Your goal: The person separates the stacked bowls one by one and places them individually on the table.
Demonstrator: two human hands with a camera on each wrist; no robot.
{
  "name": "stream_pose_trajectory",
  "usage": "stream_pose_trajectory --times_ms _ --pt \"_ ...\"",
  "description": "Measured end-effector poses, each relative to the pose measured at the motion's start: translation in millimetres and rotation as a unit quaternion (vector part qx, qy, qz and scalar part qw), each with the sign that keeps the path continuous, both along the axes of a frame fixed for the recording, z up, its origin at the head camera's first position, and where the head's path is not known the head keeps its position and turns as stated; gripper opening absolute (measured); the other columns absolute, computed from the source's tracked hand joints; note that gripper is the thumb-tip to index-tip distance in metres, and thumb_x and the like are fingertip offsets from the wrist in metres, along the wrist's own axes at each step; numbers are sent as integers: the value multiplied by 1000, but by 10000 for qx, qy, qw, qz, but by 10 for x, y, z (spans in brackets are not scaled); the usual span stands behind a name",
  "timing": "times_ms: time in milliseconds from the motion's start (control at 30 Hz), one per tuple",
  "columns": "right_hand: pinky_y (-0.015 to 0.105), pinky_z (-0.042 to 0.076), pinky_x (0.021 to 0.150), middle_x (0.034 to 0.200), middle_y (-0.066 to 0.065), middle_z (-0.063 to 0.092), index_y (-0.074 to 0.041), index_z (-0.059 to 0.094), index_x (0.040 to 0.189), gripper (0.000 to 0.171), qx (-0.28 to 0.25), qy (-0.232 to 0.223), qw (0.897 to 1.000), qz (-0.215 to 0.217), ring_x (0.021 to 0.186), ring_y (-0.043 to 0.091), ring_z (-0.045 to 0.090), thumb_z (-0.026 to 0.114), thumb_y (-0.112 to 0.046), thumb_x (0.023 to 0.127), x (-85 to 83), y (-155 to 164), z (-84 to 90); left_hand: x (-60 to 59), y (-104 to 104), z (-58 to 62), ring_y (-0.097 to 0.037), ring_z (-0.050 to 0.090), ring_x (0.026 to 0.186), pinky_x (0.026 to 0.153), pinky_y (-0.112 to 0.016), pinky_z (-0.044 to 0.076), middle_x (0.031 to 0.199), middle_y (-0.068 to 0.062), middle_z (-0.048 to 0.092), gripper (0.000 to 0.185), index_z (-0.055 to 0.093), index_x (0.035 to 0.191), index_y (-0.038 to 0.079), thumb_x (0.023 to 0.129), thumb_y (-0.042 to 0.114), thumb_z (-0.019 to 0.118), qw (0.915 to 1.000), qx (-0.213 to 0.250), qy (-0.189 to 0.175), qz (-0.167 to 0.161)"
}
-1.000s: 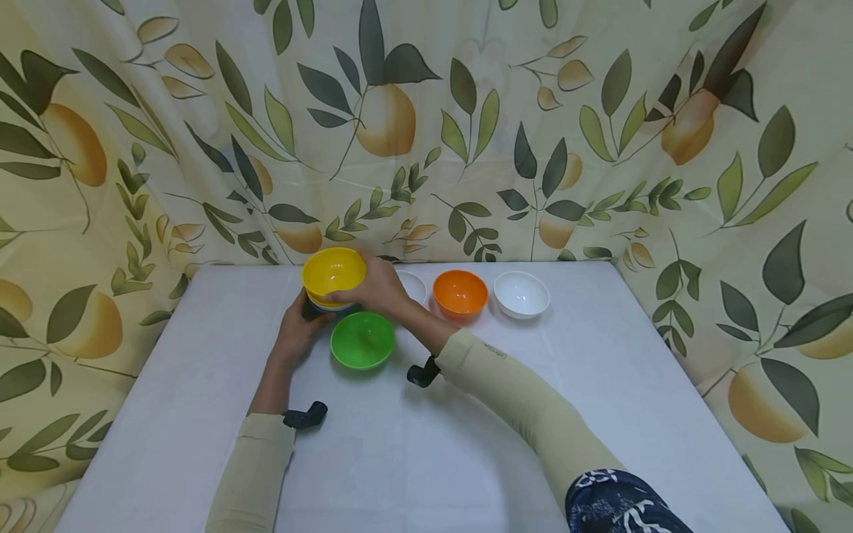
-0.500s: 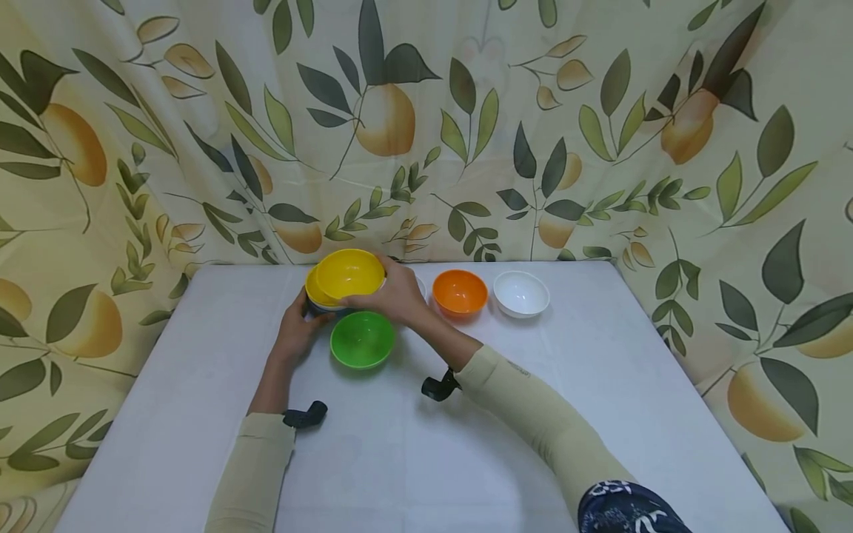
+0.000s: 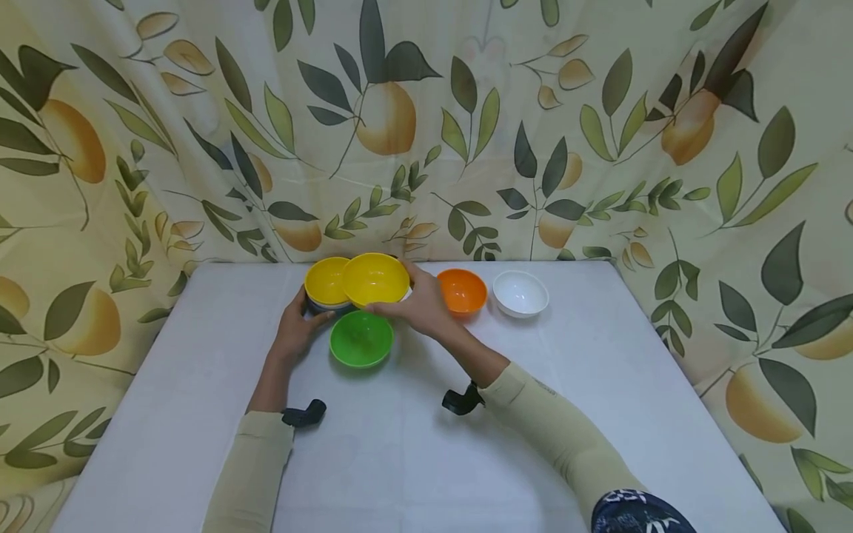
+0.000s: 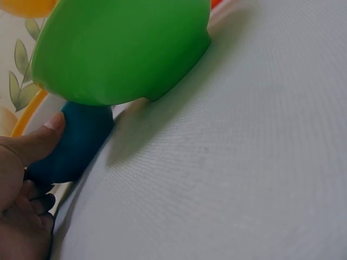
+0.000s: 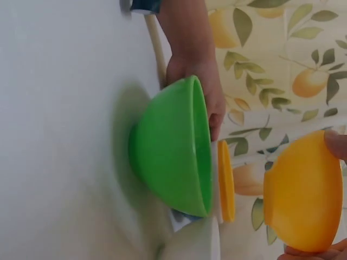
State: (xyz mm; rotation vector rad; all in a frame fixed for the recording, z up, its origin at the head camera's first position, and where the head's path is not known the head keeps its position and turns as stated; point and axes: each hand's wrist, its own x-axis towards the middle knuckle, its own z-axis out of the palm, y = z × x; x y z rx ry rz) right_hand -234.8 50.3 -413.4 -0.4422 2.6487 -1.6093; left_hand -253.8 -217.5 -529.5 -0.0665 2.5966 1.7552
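Right hand [image 3: 421,307] grips a yellow bowl [image 3: 375,279] by its rim, fingers curled round the far and near edges, holding it lifted clear of the worktop [image 3: 413,459]. In the right wrist view the bowl [image 5: 303,192] hangs in the air, well above the cloth. It sits just right of the bowl stack [image 3: 326,287], overlapping the stack's edge in the head view; can't tell if they touch.

Left hand [image 3: 296,333] holds the stack from the near-left side, thumb [image 4: 38,142] pressed on the dark teal bottom bowl [image 4: 73,143]. Stack top is another yellow bowl, with a white rim under it.

Green bowl [image 3: 361,338] stands upright on the worktop just in front of the stack, between the two hands, close to the teal bowl in the left wrist view.

Orange bowl [image 3: 463,291] and white bowl [image 3: 520,293] stand in a row to the right, near the back edge, apart from each other. Another white bowl [image 3: 405,293] is mostly hidden behind the lifted one.
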Motion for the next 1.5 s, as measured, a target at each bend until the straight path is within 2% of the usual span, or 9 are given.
stream_pose_trajectory --times_ms 267,500,733,967,1333,1500 --pt "50 47 114 144 10 61 -6 49 155 96 -23 189 9996 -191 133 27 55 96 -34 76 136 171 -80 -8 3 26 -31 9 161 130 -49 7 175 -11 13 102 9 170 12 96 20 79 10000 -17 -26 35" --pt "49 49 112 152 15 55 0 43 158 106 99 178 9991 -367 133 30 55 97 -35 75 296 337 -139 6 3 30 -30 10 160 130 -48 7 175 -11 14 100 10 170 11 97 18 78 10000 20 62 -6" --pt "49 48 114 151 17 55 4 42 157 104 10 268 9982 -536 134 32 55 97 -28 75 430 487 -250 -2 -7 14 -30 9 160 130 -49 6 175 -11 14 101 9 170 11 97 19 79 9999 41 105 -82" --pt "49 48 113 145 13 60 0 49 153 93 -51 318 9981 -523 129 30 58 97 -25 77 486 574 -349 3 -10 28 -29 8 161 130 -48 6 175 -10 13 101 10 170 12 97 22 79 10000 1 9 -17" --pt "54 44 116 154 20 52 5 40 157 105 77 71 9976 -679 139 36 52 97 -29 76 571 690 -435 -13 -9 21 -28 8 161 130 -48 6 175 -9 13 100 9 170 14 98 21 78 10000 41 -87 19" --pt "53 45 115 145 14 61 -1 50 151 94 190 65 9975 -673 133 32 56 97 -28 75 582 748 -505 -10 -7 12 -28 7 161 130 -49 5 175 -8 12 101 9 170 14 97 21 79 10000 66 -58 -3"
